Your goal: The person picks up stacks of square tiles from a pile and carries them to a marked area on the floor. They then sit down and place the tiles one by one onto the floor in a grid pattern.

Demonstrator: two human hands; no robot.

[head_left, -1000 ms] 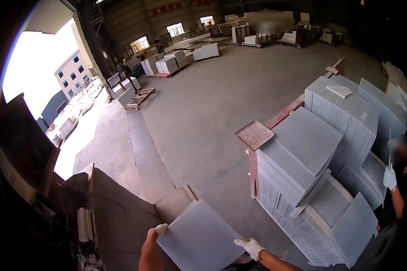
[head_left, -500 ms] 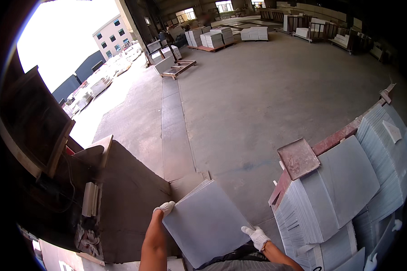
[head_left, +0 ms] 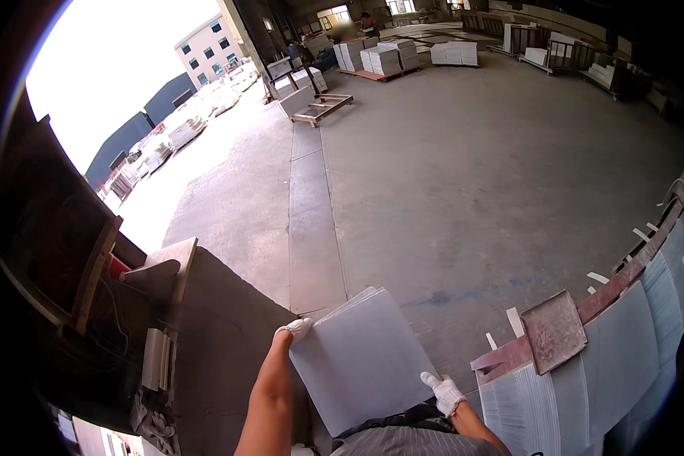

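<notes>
A thin stack of grey square stone tiles (head_left: 365,368) is held tilted in front of my body. My left hand (head_left: 295,330), in a white work glove, grips the stack at its upper left edge. At the right edge, my right hand (head_left: 444,394), gloved the same way, is closed on the tiles with its thumb over the top face. The fingers under the stack are hidden. To the right, rows of upright grey tiles (head_left: 517,403) lean along a red metal rail (head_left: 501,359), with a rusty reddish square tray (head_left: 553,332) on it.
A brown board-like surface (head_left: 228,334) and a dark wooden frame (head_left: 95,281) stand close on my left. Farther off are a low wooden cart (head_left: 323,109) and pallets of stacked pale tiles (head_left: 384,61). A person (head_left: 368,23) is far back. Bright daylight enters at left.
My view has turned, so the floor and far pallets sit farther right in the picture. Both hands keep hold of the tiles, which appear slightly farther right. The rail and tray also appear farther right and lower.
</notes>
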